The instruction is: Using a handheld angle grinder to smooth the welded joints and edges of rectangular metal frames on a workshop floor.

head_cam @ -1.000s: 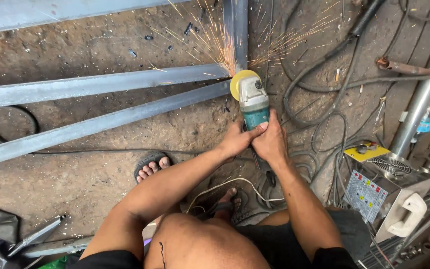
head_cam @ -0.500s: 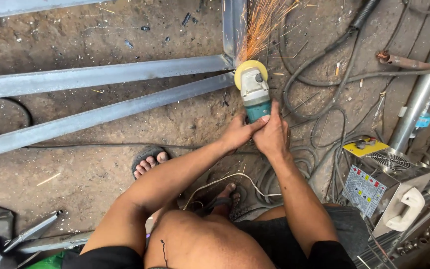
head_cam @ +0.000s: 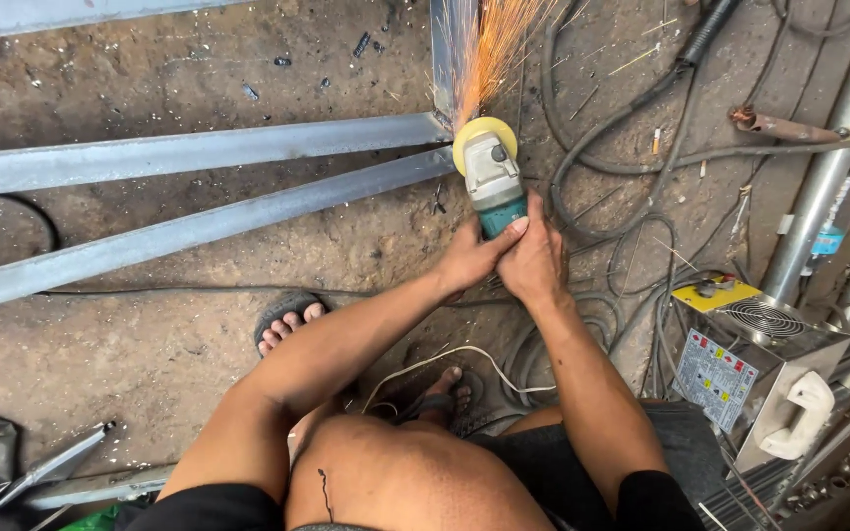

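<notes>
A bare knee [head_cam: 395, 472] is sitting nearest, with two sandalled feet [head_cam: 287, 320] resting on the dirt floor [head_cam: 150, 344] just beyond it. Past the feet, the left hand [head_cam: 469, 261] and the right hand [head_cam: 533, 258] are both closing around the teal body of a grinder [head_cam: 494, 182], pressed side by side. The grinder is lying near the middle, its yellow guard touching the joint of grey steel bars [head_cam: 199, 152] stretching left. Orange sparks [head_cam: 494, 49] are flying to the far side. Right of the hands, black cables [head_cam: 622, 177] are coiling, and a welding machine [head_cam: 740, 354] is standing at the right edge.
</notes>
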